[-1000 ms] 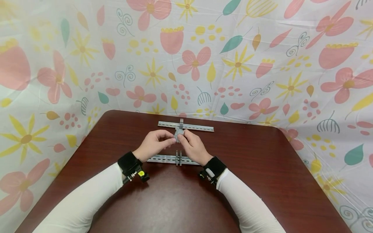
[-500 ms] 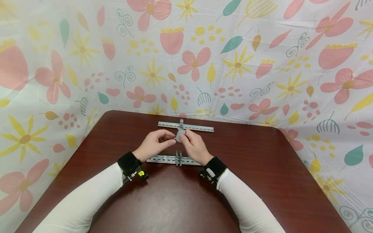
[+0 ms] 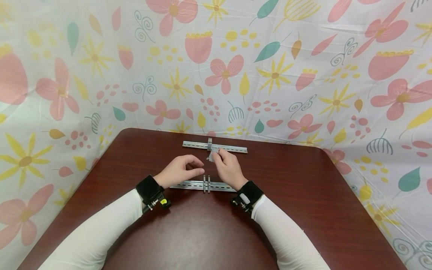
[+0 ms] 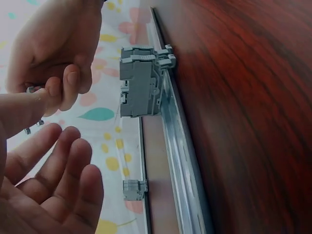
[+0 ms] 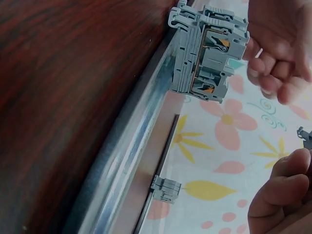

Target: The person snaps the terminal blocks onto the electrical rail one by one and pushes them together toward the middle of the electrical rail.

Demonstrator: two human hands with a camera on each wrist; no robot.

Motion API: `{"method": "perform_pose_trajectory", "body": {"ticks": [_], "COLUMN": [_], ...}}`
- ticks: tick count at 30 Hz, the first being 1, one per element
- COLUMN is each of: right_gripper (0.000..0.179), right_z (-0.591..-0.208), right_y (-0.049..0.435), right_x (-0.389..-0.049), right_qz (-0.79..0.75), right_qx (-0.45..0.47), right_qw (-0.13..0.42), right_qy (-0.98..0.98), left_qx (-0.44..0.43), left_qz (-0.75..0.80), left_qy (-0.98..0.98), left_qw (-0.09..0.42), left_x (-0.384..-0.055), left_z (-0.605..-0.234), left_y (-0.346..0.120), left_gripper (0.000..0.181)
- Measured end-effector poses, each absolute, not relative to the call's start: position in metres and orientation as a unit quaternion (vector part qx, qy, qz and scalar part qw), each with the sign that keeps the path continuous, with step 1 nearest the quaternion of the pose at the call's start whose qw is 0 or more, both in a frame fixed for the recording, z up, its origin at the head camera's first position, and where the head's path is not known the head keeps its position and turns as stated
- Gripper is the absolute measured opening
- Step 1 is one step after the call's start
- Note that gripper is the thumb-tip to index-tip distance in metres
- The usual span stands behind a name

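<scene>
My right hand (image 3: 228,167) pinches a flat grey terminal block (image 3: 212,154) between thumb and fingers, over the space between two metal rails. Only a small dark edge of that block shows at the right margin of the right wrist view. Beside it, my left hand (image 3: 182,169) holds nothing, its fingers relaxed and bent, thumb and fingertips apart. Below the hands, the near DIN rail (image 3: 192,184) carries two upright terminal blocks (image 5: 207,53) side by side at its middle, their orange and metal inner parts showing in the right wrist view.
A second DIN rail (image 3: 233,148) lies farther back on the dark red wooden table (image 3: 287,180), with a small grey cluster of blocks (image 3: 210,142) clipped near its middle. A flower-printed cloth (image 3: 256,90) hangs around the table's back and sides.
My left hand has let go of the terminal block and drawn slightly down from it. My right hand has moved a little to the right with the block, which has turned.
</scene>
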State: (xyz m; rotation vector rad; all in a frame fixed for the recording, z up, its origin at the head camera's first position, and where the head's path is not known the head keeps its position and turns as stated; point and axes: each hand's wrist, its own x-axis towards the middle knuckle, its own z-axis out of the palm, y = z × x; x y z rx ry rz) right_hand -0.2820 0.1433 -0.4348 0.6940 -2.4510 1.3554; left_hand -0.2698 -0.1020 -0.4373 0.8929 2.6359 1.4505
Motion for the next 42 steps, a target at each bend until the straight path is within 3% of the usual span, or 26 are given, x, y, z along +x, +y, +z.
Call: {"method": "perform_pose_trajectory", "body": {"ticks": [18, 33, 42], "right_gripper": [0.043, 0.041, 0.044], "right_z": [-0.435, -0.434, -0.431], "right_y": [0.146, 0.147, 0.148], "right_x": [-0.285, -0.288, -0.287], "right_qz": [0.476, 0.418, 0.385], "right_qx": [0.174, 0.176, 0.170], "right_qw": [0.051, 0.010, -0.063], "right_qy": [-0.860, -0.891, -0.905], "left_qx": [0.355, 0.347, 0.337], "left_qz": [0.312, 0.264, 0.247], "left_qy": [0.881, 0.899, 0.907], "left_qw": [0.023, 0.051, 0.058], "left_x": [-0.272, -0.268, -0.266], "left_z": [-0.448, -0.445, -0.445], "left_y": [-0.101, -0.100, -0.100], "left_gripper": [0.021, 0.028, 0.026]}}
